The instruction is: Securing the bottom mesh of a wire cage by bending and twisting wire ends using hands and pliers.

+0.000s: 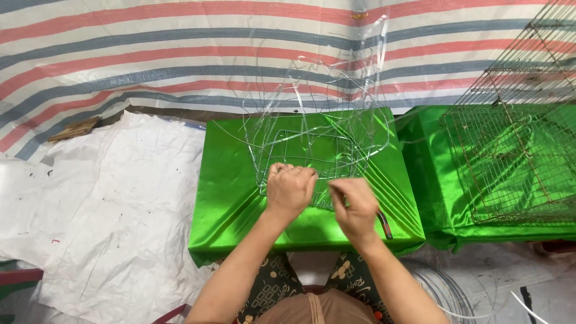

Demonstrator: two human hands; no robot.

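Hands meet at the near edge of the wire grid frame (pixel 306 159) on the green-covered table (pixel 234 204). Your left hand (pixel 290 191) curls shut on the wire; your right hand (pixel 355 207) pinches pliers (pixel 384 225).

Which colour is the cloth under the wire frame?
Bright green cloth, in the head view.

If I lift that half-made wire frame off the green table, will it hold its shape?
Probably only partly. The wire frame is thin open grid with loose strands arching above it, so it likely flexes and springs. It looks light for its size. The free ends may snag the green cloth or the hands, left and right.
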